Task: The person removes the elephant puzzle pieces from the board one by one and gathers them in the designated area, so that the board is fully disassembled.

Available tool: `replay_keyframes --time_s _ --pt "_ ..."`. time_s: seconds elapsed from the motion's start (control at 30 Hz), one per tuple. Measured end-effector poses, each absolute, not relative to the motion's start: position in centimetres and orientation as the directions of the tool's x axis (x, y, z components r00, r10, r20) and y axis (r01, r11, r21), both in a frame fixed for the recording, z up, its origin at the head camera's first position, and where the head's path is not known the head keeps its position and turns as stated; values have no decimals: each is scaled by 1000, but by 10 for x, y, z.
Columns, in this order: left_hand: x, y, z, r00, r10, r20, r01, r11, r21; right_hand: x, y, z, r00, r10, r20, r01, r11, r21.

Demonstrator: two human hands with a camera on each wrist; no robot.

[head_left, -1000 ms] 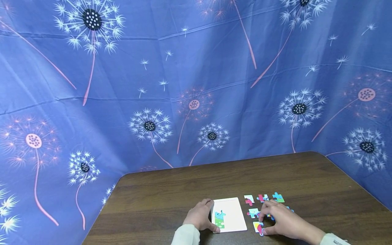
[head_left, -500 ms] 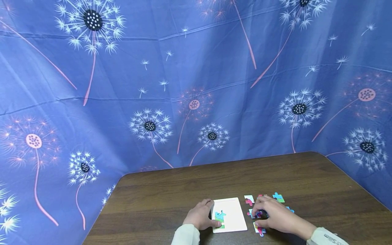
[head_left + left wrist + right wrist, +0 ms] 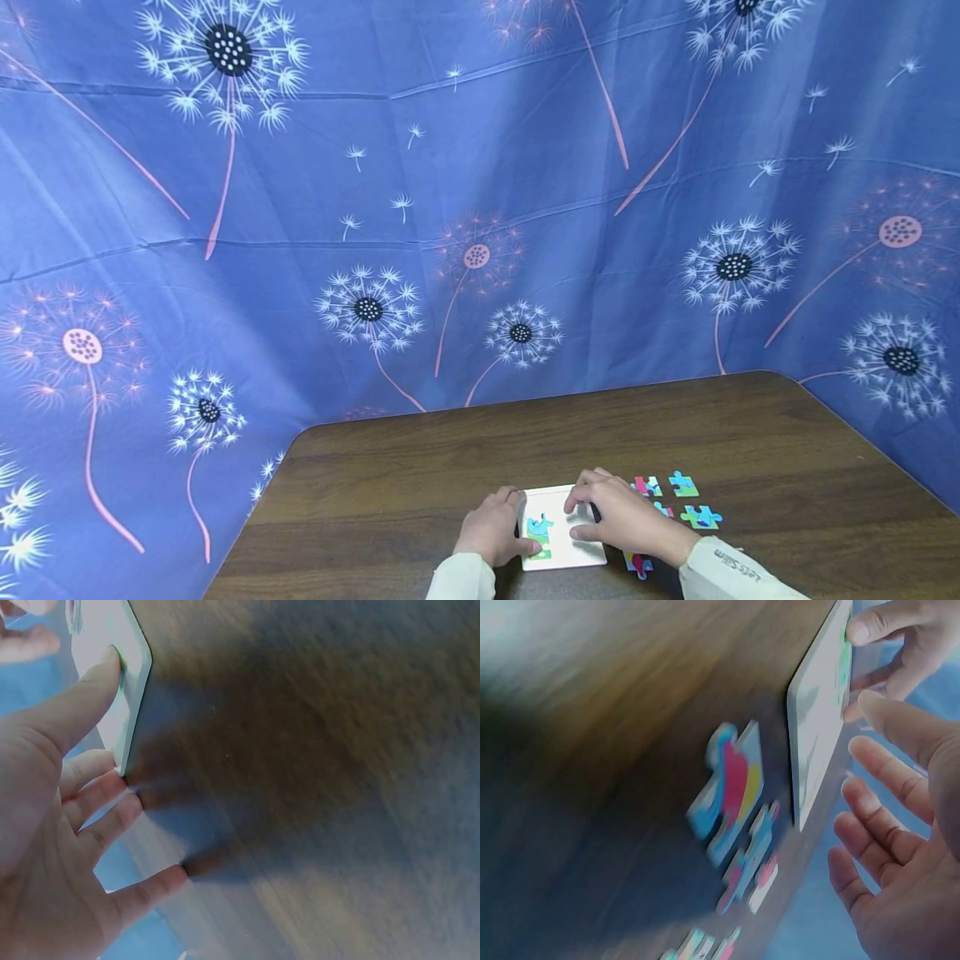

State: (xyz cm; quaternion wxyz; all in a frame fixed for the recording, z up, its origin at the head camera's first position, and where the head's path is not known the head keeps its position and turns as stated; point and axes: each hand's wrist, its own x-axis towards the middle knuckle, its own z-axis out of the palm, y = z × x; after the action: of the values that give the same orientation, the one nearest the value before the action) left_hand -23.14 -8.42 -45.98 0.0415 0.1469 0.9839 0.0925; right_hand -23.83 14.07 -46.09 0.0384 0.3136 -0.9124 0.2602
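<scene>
A white puzzle board (image 3: 557, 502) lies on the table, with joined blue and green puzzle pieces (image 3: 537, 525) at its left side. At its left edge my left hand (image 3: 489, 527) presses its thumb on those pieces. The left wrist view has the other fingertips along the board's edge and on the wood. Over the board's right half is my right hand (image 3: 628, 515), thumb and index finger apart. Nothing shows between them in the right wrist view. A yellow, red and blue puzzle piece (image 3: 739, 780) lies right of the board, partly hidden by the right hand in the head view.
More loose puzzle pieces lie on the wooden table (image 3: 420, 475) to the right, among them a blue-green one (image 3: 682, 483), another blue-green piece (image 3: 702, 517) and a red-blue one (image 3: 645, 486). A blue dandelion-print cloth (image 3: 525, 208) hangs behind the table.
My right hand has moved left from the loose pieces to above the board. My left thumb has shifted from the board's near edge onto the joined pieces.
</scene>
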Motion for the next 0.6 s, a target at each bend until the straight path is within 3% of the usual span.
replay_keyframes --time_s 0.3,0.6 --pt "-231 -84 -463 -953 304 -11 299 943 147 -247 112 -468 -795 -546 263 -605 687 -403" --pt "-229 -81 -461 -958 285 0 280 941 189 -252 99 -473 -805 -531 267 -594 705 -387"
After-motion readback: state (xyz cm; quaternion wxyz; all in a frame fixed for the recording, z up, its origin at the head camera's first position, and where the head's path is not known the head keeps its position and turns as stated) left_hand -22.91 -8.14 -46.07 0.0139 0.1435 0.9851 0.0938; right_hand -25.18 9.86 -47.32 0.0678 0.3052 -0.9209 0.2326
